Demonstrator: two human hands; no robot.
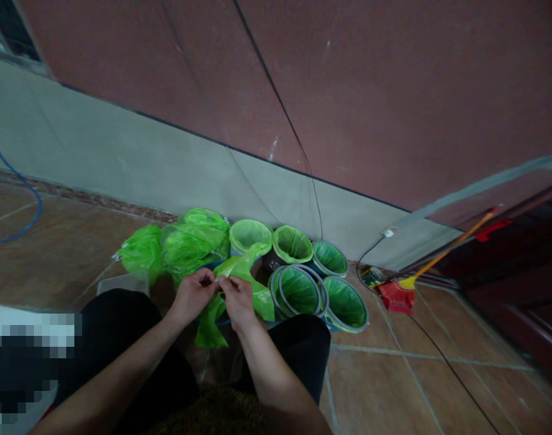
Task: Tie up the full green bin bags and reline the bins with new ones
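Bin liner (242, 266), thin and bright green, hangs loose just below the centre of the frame, pinched between the fingertips of both hands. The left hand (194, 296) and the right hand (237, 299) are close together, thumbs and forefingers nearly meeting on the plastic; one part rises toward the upper right, another falls to the right, and a third droops below the hands. Part of a blue rim (211, 264) shows behind it, mostly hidden.

To the right of the hands, lined waste bins cluster on the floor: a pale bin (251, 235) and a dark bin (292, 243) with light green liners, then a grey-rimmed bin (330, 258) beyond. In front are a double-rimmed bin (300, 290) and, beside it, another grey-rimmed one, both lined in deeper green. Left of the centre sit two bulging green bundles (194, 238), with a translucent container (124, 284) near the left knee (121, 320).

A red broom (397, 296) with an orange handle leans at the right of the frame, near a dark red door (516, 296). A blue hose (37, 211) curves at the left edge. Tiled floor (370, 386) fills the lower right.
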